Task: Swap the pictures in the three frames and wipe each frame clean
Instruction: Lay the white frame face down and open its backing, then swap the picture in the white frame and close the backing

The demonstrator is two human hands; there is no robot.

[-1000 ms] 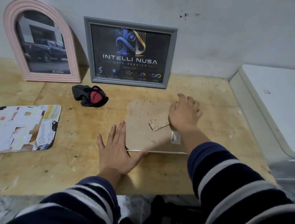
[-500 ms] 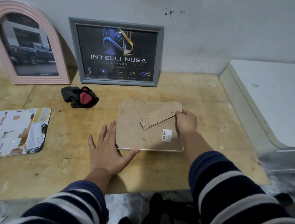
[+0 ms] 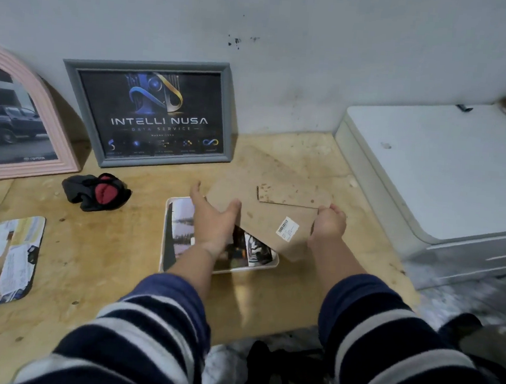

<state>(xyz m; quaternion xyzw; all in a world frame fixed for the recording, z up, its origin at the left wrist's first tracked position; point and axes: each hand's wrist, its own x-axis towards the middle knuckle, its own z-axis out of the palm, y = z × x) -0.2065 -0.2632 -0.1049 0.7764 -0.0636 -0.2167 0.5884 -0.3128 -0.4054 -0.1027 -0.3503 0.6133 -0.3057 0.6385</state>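
Note:
A white frame [image 3: 163, 245] lies face down on the wooden table [image 3: 104, 256], with its picture [image 3: 182, 231] showing inside. A brown backing board [image 3: 267, 223] with a barcode sticker is raised off it and tilted to the right. My right hand [image 3: 328, 225] grips the board's right edge. My left hand [image 3: 213, 222] rests with spread fingers against the board's left edge, above the picture. A grey frame [image 3: 225, 111] with a dark logo poster and a pink arched frame [image 3: 49, 109] with a car photo lean on the wall. A black and red cloth [image 3: 94, 191] lies in front of them.
A loose print [image 3: 1, 260] with rounded corners lies at the table's left edge. A white appliance [image 3: 444, 164] stands against the table's right side. A dark bag [image 3: 285, 376] sits on the floor below the table's front edge.
The backing board has come up off the white frame and moved right, which uncovers the picture. My left hand moved from the table onto the board's left edge. My right hand stays on the right edge.

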